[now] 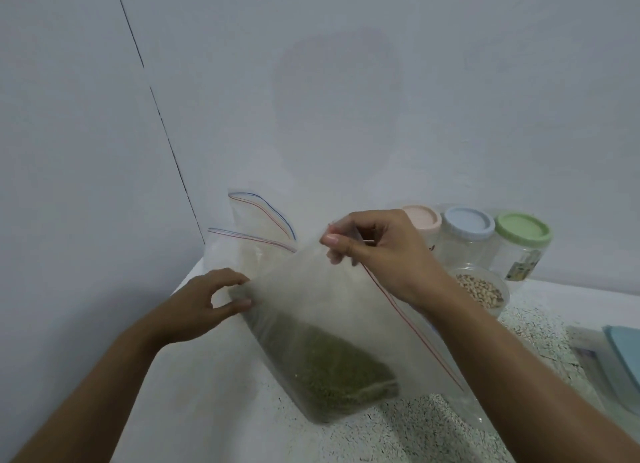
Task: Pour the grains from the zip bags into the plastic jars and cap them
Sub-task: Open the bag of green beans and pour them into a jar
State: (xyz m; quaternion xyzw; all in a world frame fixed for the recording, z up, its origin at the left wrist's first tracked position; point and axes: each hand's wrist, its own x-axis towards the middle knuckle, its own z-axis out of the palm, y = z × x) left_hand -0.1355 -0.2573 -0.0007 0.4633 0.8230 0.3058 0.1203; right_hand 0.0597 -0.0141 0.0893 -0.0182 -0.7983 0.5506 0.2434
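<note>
Zip bag (311, 310) pinched: right hand (377, 251) top, left hand (204, 303) side

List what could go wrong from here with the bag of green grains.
1. The left hand and right hand only pinch the green-grain bag by its thin edges; the loaded lower corner might pull it free.
2. The right forearm passes close to the uncapped jar of pale grains; a swing could tip it.
3. The three jars behind are capped, so none is ready for pouring.
</note>
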